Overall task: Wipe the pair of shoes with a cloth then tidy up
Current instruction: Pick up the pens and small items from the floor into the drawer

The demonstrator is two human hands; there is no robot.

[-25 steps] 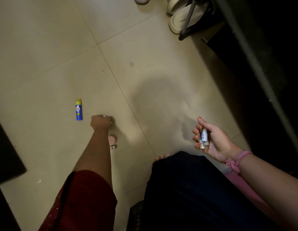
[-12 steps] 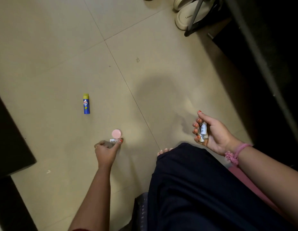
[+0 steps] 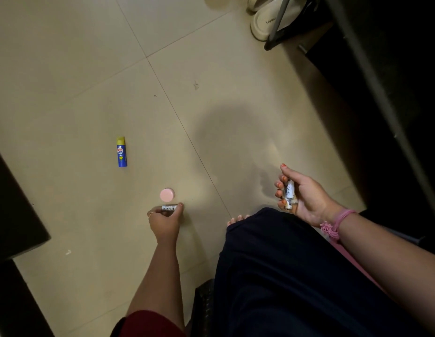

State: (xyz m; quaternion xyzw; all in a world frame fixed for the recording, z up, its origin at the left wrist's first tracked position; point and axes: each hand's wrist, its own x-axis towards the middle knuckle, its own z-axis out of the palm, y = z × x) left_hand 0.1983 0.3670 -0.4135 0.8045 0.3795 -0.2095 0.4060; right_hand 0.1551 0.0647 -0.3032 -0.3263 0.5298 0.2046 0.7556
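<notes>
My left hand (image 3: 164, 221) is low over the tiled floor, its fingers closed on a small white patterned tube (image 3: 169, 207). Just beyond that hand a small round pink jar (image 3: 167, 194) sits on the floor. My right hand (image 3: 301, 194) is raised palm up at the right and holds a few small white tubes (image 3: 290, 193). A pair of cream shoes (image 3: 267, 18) lies at the top edge, partly behind a dark metal leg. No cloth is visible.
A blue and yellow glue stick (image 3: 121, 152) lies on the floor to the left. Dark furniture (image 3: 14, 203) borders the left side. A dark shelf or table (image 3: 394, 69) fills the right. My dark-trousered knee (image 3: 284, 276) and toes (image 3: 237, 218) are at the bottom centre.
My left hand drew back from its far reach, uncovering the pink jar, and now grips the small tube on the floor. The right hand has stayed about where it was.
</notes>
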